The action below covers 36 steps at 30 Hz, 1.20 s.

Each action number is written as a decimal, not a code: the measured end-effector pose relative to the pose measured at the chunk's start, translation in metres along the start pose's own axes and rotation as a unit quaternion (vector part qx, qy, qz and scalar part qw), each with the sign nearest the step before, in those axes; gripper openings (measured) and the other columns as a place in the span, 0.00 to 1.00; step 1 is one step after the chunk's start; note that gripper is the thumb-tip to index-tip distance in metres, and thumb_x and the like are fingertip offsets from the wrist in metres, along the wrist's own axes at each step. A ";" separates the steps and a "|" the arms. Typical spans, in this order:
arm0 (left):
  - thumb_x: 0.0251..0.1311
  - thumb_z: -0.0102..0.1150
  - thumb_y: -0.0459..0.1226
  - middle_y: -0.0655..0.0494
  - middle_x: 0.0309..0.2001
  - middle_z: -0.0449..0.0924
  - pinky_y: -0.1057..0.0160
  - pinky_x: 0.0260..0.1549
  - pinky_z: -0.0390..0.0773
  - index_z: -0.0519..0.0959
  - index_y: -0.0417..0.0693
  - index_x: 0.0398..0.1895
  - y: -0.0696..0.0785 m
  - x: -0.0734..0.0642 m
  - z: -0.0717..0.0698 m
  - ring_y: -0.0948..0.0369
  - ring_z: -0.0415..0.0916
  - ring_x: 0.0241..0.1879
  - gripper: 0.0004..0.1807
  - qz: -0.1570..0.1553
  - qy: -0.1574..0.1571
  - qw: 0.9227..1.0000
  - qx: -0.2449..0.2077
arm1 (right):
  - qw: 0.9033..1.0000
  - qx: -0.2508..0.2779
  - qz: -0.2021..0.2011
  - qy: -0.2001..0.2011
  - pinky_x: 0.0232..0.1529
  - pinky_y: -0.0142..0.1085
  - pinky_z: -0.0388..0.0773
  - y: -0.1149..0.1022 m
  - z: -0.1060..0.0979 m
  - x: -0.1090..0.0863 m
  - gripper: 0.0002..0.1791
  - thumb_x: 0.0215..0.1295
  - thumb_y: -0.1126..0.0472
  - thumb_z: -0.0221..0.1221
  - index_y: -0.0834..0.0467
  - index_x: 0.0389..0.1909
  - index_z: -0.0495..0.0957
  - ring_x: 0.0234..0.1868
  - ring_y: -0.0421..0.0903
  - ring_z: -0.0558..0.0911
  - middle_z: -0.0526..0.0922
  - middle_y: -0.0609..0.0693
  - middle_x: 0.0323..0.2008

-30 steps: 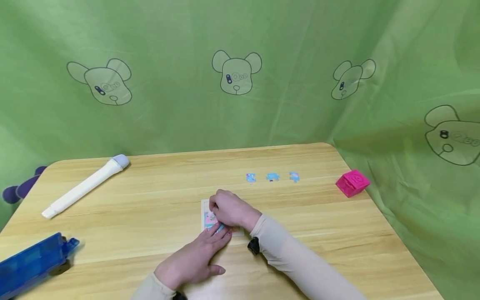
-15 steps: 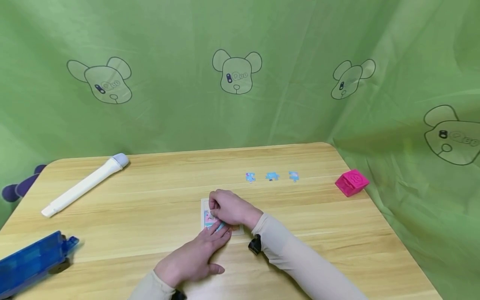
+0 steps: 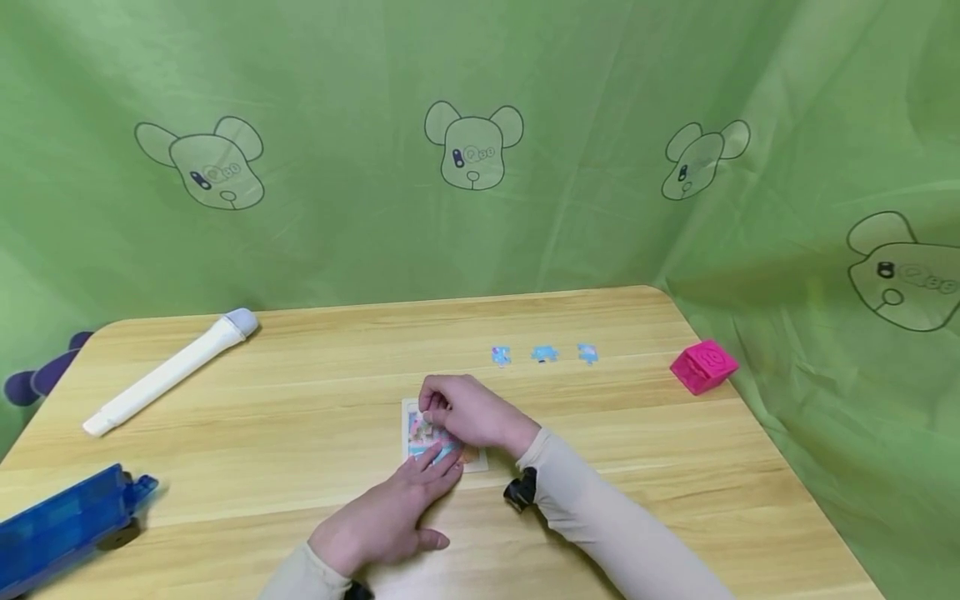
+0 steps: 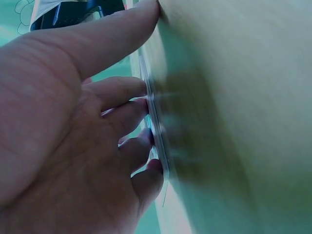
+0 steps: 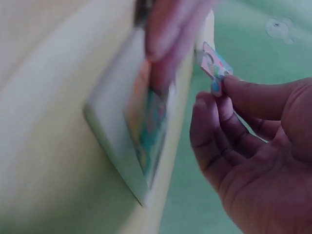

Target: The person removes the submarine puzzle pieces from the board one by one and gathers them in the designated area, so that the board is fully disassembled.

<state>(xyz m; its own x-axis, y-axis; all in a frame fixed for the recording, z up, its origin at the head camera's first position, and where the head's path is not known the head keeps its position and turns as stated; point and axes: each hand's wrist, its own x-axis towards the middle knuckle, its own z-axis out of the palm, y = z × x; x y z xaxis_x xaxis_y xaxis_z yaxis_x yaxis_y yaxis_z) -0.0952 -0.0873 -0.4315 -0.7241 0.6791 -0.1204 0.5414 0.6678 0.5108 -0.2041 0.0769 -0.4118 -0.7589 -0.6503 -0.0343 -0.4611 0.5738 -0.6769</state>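
A small jigsaw puzzle in a white frame lies on the table, partly hidden under both hands. My left hand is spread flat, with fingertips resting on the near part of the puzzle. The left wrist view shows those fingertips along the thin board's edge and the thumb reaching to the tabletop. Thumb and forefinger of my right hand pinch a pink and blue puzzle piece, held just over the board's upper part. In the right wrist view the piece stands tilted, apart from the frame.
Three loose puzzle pieces lie in a row behind the board. A pink cube sits near the right edge. At left are a white microphone and a blue see-through toy trailer. Green curtain hangs behind.
My right hand has lifted and shifted slightly right from the board, uncovering more of the picture, with the piece between its fingertips. My left hand stays where it was.
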 end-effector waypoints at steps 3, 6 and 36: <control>0.56 0.69 0.46 0.50 0.76 0.49 0.47 0.70 0.51 0.62 0.39 0.73 0.000 0.000 0.000 0.49 0.40 0.75 0.44 0.003 0.001 1.000 -0.005 | 0.999 0.023 -0.007 0.022 0.37 0.34 0.78 0.006 -0.012 -0.006 0.05 0.68 0.69 0.58 0.56 0.36 0.78 0.33 0.41 0.77 0.78 0.45 0.30; 0.57 0.69 0.46 0.51 0.77 0.48 0.46 0.70 0.51 0.62 0.39 0.73 0.000 -0.001 0.001 0.49 0.41 0.75 0.44 0.005 0.005 1.000 -0.006 | 0.999 0.034 -0.005 0.041 0.37 0.35 0.79 0.015 -0.027 -0.012 0.05 0.67 0.71 0.59 0.57 0.36 0.79 0.33 0.42 0.78 0.79 0.46 0.30; 0.57 0.68 0.46 0.53 0.78 0.46 0.45 0.70 0.51 0.60 0.41 0.74 0.000 -0.002 0.002 0.48 0.40 0.75 0.44 0.002 0.008 1.000 -0.015 | 0.981 -0.016 0.182 0.063 0.37 0.38 0.74 0.078 -0.055 -0.020 0.07 0.62 0.74 0.56 0.60 0.34 0.79 0.32 0.46 0.75 0.78 0.50 0.29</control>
<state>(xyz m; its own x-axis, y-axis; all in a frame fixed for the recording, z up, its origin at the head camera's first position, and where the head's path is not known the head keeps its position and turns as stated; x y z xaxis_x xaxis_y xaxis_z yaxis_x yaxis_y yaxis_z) -0.0932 -0.0883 -0.4332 -0.7288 0.6767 -0.1042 0.5316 0.6552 0.5368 -0.2505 0.1619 -0.4235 -0.9261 -0.3331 -0.1771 -0.1613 0.7739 -0.6124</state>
